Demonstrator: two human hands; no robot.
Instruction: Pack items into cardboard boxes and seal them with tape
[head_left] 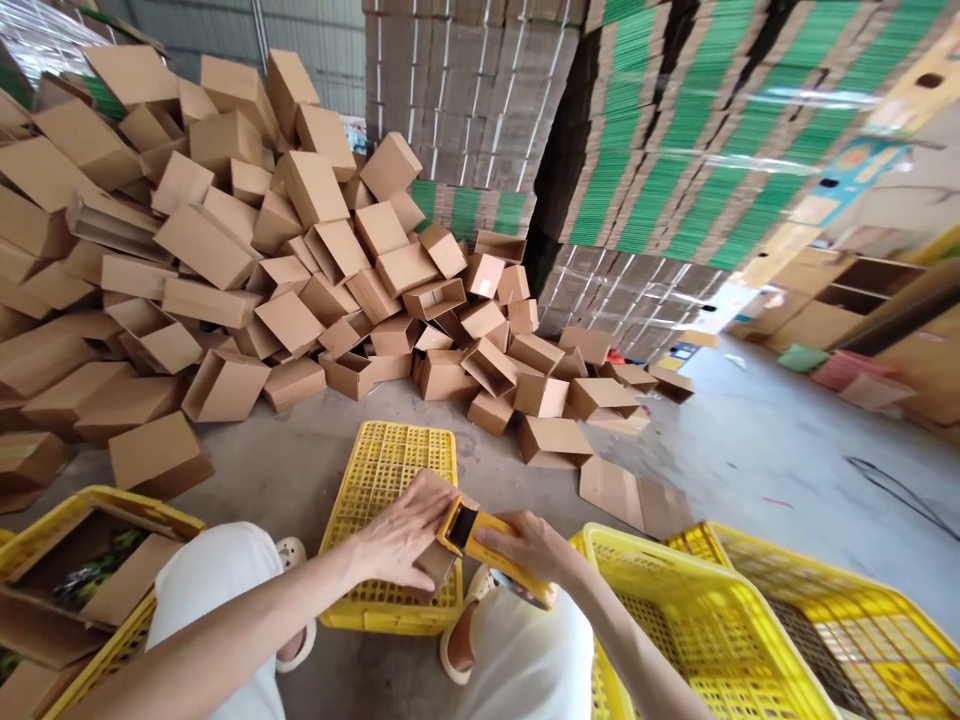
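Note:
My right hand [525,545] is wrapped around a yellow tape dispenser [499,528], its front end close against a small brown cardboard box [436,562]. My left hand [401,530] grips the box from its left side, fingers over the top and thumb lower down, covering much of it. Under the box is an overturned yellow plastic crate [375,462] with a perforated base, standing between my legs.
A large heap of small cardboard boxes [300,260] lies ahead and left. Behind it rise tall stacks of flattened cardboard [645,140]. A yellow crate [97,495] holding open boxes sits at left. Yellow baskets [660,580] stand at right. Flattened cardboard [637,497] lies on the floor.

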